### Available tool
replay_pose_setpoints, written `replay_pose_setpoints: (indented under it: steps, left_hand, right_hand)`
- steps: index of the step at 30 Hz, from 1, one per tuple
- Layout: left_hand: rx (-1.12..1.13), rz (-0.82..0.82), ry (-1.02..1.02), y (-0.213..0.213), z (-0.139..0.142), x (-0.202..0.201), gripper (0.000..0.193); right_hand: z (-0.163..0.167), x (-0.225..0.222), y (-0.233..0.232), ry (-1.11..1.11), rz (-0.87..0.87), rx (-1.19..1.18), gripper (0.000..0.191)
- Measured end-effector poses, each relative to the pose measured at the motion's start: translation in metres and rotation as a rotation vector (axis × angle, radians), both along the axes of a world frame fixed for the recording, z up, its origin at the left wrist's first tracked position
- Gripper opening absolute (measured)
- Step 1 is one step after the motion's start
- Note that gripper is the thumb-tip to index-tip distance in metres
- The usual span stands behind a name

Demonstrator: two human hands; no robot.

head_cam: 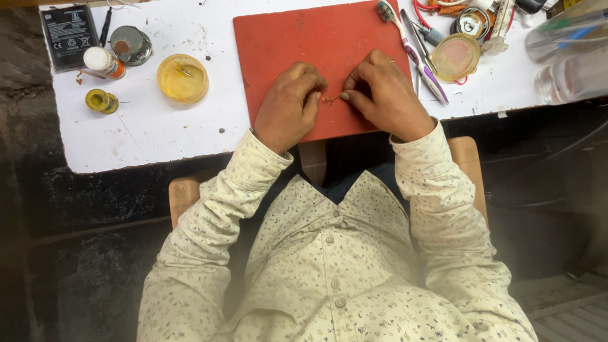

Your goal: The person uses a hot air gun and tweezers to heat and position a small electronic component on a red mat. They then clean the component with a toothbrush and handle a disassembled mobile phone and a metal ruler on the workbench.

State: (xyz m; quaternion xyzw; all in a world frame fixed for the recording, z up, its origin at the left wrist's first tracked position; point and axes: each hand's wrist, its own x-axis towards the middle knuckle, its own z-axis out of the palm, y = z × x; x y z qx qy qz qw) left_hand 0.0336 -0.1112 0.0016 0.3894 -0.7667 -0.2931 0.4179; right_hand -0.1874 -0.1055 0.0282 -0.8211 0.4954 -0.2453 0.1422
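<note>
My left hand and my right hand rest close together on a red mat that lies on a white table. The fingertips of both hands pinch a tiny thin part between them, just above the mat. The part is too small to identify. Both hands are curled, with their knuckles up.
A toothbrush and tweezers lie at the mat's right edge, beside a round yellow lid. Left of the mat are a yellow dish, a solder spool, a small bottle, a tin and a phone battery. Clear plastic bottles lie far right.
</note>
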Motion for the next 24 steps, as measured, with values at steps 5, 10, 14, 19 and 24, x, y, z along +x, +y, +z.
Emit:
replay_pose_setpoints:
  steps: [5, 10, 14, 19, 24]
  left_hand:
    - [-0.02, -0.001, -0.009, 0.0, -0.001, -0.001, 0.012]
    - [0.078, -0.009, 0.126, -0.002, -0.003, 0.0, 0.014]
    - [0.181, -0.022, 0.349, -0.007, -0.006, 0.003, 0.017]
    - [0.413, -0.03, 0.504, -0.01, -0.009, 0.006, 0.029]
    - [0.339, -0.019, 0.411, -0.009, -0.008, 0.006, 0.033]
  right_hand:
    - [-0.005, 0.003, 0.005, -0.01, 0.019, -0.098, 0.016]
    - [-0.008, 0.006, 0.008, -0.136, 0.01, -0.099, 0.015]
    - [-0.014, 0.018, 0.004, -0.271, -0.062, -0.114, 0.016]
    - [-0.022, 0.028, -0.001, -0.19, -0.044, -0.408, 0.019]
    - [-0.023, 0.029, 0.003, -0.125, -0.027, -0.561, 0.021]
